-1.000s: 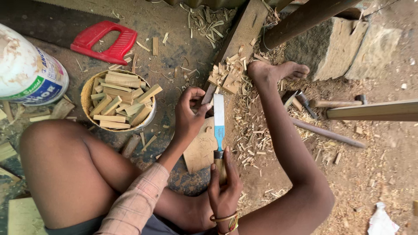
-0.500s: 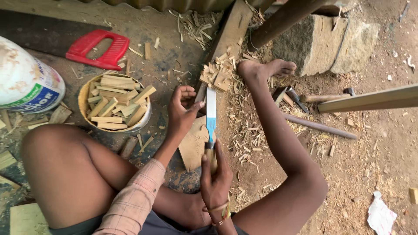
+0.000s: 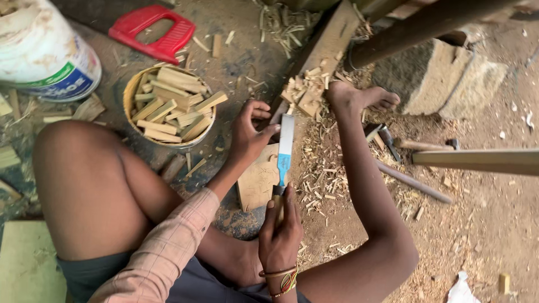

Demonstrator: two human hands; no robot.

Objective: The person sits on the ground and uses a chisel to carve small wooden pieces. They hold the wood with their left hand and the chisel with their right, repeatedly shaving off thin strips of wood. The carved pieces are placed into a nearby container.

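My right hand, with bangles at the wrist, grips the handle of a long flat chopping blade that has a blue patch and points away from me. My left hand is curled against the blade's upper left side, its fingertips pinching a small wood piece that is mostly hidden. Under the blade lies a flat, scarred wooden block on the ground. A heap of cut wood chips lies just beyond the blade tip, beside my bare foot.
A round basket full of short cut sticks stands left of my left hand. Behind it are a red saw handle and a white bucket. A stone block, metal tools, a wooden bar and shavings lie to the right.
Both hands keep their hold and the blade stays over the block. The view has shifted slightly.
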